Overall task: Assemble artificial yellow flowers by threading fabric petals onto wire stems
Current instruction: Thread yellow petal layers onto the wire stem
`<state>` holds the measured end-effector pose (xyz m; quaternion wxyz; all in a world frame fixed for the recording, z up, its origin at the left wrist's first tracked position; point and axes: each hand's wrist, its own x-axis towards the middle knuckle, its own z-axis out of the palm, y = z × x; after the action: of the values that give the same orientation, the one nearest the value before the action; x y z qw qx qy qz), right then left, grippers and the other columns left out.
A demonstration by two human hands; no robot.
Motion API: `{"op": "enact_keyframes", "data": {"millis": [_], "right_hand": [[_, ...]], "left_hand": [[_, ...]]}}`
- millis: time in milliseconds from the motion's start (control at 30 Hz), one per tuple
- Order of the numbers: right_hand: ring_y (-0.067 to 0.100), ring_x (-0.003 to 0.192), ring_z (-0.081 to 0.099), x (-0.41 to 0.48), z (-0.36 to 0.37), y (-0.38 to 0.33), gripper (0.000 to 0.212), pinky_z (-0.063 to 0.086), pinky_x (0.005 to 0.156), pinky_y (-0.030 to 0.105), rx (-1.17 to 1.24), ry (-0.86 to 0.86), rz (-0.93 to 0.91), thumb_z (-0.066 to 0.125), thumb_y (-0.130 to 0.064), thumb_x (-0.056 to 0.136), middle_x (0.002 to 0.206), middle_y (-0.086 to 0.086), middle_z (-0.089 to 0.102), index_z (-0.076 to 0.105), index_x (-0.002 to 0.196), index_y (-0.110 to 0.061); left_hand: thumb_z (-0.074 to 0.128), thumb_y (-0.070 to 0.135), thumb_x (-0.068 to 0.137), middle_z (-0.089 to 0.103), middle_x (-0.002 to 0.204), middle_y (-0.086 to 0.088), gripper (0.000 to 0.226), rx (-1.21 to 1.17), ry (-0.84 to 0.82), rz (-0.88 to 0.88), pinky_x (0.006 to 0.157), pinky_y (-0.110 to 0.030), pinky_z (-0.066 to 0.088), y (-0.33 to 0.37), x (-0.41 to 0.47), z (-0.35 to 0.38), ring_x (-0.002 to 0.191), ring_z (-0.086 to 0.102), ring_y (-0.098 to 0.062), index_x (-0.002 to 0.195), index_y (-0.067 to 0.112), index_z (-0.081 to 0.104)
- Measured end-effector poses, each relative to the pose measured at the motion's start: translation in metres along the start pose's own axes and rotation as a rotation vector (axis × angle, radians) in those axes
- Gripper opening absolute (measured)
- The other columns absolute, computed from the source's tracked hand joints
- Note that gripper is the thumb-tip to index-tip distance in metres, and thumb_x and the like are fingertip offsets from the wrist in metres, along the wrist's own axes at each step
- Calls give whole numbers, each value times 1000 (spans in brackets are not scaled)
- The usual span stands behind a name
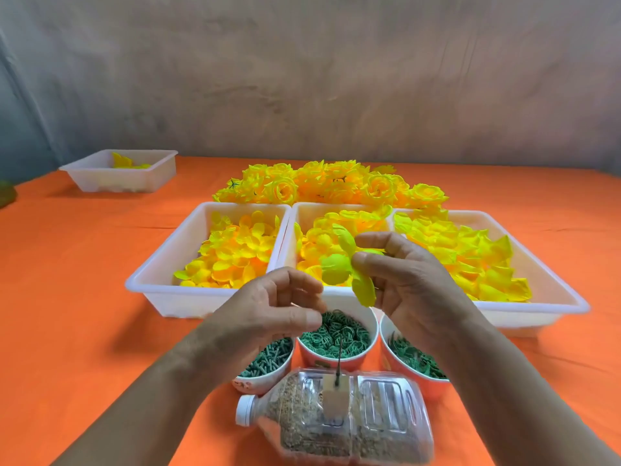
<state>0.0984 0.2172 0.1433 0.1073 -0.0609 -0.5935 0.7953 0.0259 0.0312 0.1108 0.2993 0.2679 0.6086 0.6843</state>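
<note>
My right hand (410, 284) pinches a yellow-green fabric petal piece (339, 264) between thumb and fingers, above the middle tray (302, 210). My left hand (279, 304) hovers just left of it with curled fingers and the thumb near the index finger. It is blurred, so I cannot tell whether it holds anything. Below both hands a thin dark wire stem (338, 358) stands upright in a small block on a plastic bottle (336, 418) that lies on its side, filled with sand. Neither hand touches the wire.
Three white trays of yellow petals sit side by side; the left tray (161, 264) and the right tray (554, 280) flank the middle one. Finished yellow flowers (329, 183) are piled behind. Three cups of green parts (336, 334) stand in front. Another tray (100, 169) sits far left on the orange cloth.
</note>
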Motion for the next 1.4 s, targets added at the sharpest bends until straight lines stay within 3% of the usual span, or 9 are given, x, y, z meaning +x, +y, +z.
{"op": "enact_keyframes", "data": {"millis": [167,267,367,633,833,1033,1167,1267,1400], "right_hand": [[20,58,61,-20,-5,-2,24,48,51,27,-20,-215,73,74,-3,68,75,11,68,68,86,-17],[18,57,60,-26,-5,0,19,46,54,30,-54,-257,88,71,-5,68,70,7,62,70,82,-19],[19,59,61,-31,-6,2,19,50,52,27,-86,-289,105,71,-4,69,72,9,62,69,84,-14],[21,59,63,-33,-1,7,19,51,52,28,-180,-291,129,71,-7,70,78,15,65,65,87,-11],[23,57,64,-34,1,5,18,50,48,26,-169,-338,103,72,-7,71,73,13,67,66,87,-12],[24,60,63,-34,1,4,17,51,49,27,-121,-338,92,72,-5,70,74,13,66,69,84,-16],[26,69,61,-34,4,6,18,50,60,35,-238,-318,59,74,-12,69,81,15,64,70,83,-21],[21,68,58,-33,5,6,17,48,60,36,-336,-290,38,75,-19,68,78,8,63,70,83,-26],[16,63,57,-34,7,5,18,49,58,36,-349,-274,35,75,-19,68,72,2,61,70,83,-28]], "left_hand": [[74,1,63,71,84,2,27,144,-152,-73,67,-20,51,-10,-9,10,70,62,-8,86,16,74],[71,0,67,73,82,7,30,141,-217,-30,68,-17,51,-9,-10,18,75,65,-4,82,24,79],[71,3,68,72,77,2,20,137,-189,-3,66,-20,50,-12,-7,21,69,63,-8,83,14,78],[75,19,66,67,80,-22,38,178,-176,-32,67,-33,46,-19,-4,19,68,62,-19,93,-6,71],[76,18,68,68,95,-32,32,133,-197,-24,74,-41,49,-19,-4,20,77,63,-27,96,3,74],[73,11,76,66,105,-35,31,134,-205,-45,75,-37,52,-19,-4,19,85,63,-28,101,-5,70],[69,4,80,72,98,-19,21,114,-230,-43,76,-35,55,-21,-4,17,84,67,-21,99,2,73],[72,0,77,72,100,-14,35,-20,-311,-48,78,-34,55,-16,-8,11,86,69,-21,110,10,71],[93,30,60,61,114,-22,79,-206,-421,-134,76,-35,56,-5,-16,1,90,68,-33,129,11,58]]}}
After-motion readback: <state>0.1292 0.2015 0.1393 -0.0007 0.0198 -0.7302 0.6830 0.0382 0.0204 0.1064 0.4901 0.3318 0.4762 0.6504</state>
